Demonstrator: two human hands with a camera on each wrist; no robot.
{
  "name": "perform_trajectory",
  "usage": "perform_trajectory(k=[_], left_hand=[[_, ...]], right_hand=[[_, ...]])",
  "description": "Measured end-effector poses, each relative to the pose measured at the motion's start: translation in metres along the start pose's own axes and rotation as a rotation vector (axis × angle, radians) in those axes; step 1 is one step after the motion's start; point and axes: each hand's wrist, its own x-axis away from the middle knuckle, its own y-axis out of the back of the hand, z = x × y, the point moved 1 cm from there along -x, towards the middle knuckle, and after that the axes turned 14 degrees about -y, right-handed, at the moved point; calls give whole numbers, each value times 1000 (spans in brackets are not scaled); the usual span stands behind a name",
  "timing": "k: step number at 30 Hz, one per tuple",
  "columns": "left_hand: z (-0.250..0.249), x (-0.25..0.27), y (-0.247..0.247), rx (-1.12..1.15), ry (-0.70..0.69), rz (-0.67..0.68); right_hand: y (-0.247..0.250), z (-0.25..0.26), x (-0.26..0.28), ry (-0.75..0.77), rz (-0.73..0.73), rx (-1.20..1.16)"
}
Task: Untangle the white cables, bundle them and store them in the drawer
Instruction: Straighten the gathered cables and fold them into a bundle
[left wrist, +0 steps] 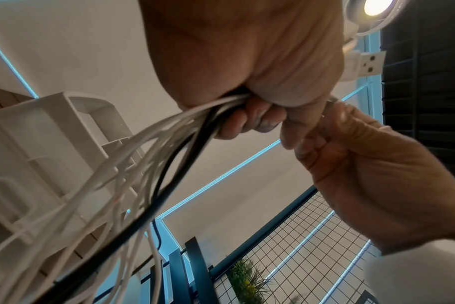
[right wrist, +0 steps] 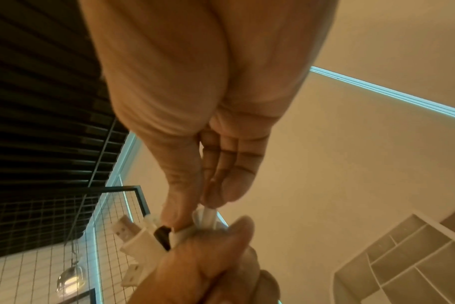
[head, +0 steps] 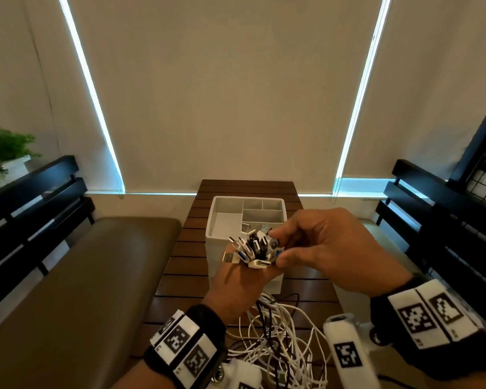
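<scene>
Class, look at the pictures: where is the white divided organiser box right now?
In the head view the white organiser box stands mid-table, just behind the left hand gripping the plugs.

A café-like seating nook: slatted wooden table [head: 247, 189], cushioned bench [head: 76, 276], roller blinds [head: 230, 88].

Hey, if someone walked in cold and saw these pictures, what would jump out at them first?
First, the cluster of plugs fanned out above the left hand, which grips the cables in a fist, while the right hand pinches at the plugs. Below, loose white and dark cables tangle on the wooden table, and a white divided box stands just behind the hands.
</scene>
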Motion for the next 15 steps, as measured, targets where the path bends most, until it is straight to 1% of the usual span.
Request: perform_trajectory(k=[2,4,6,8,12,15], left_hand=[[0,0,0,17,13,-7],[-1,1,1,17,23,2],[-2,1,2,-3,33,11],[-4,0,2,-14,50,11],[-3,-3,1,-52,84,61],[1,-3,1,-83,135,89]], right_hand=[[-4,-1,-2,24,-18,54],[-2,-1,-3,15,28,50],[2,-1,-7,-28,61,-48],[2,-2,-13,-82,46,-123],[-4,-4,-26,-132,16,25],[-5,-4,-30,-155,26,27]])
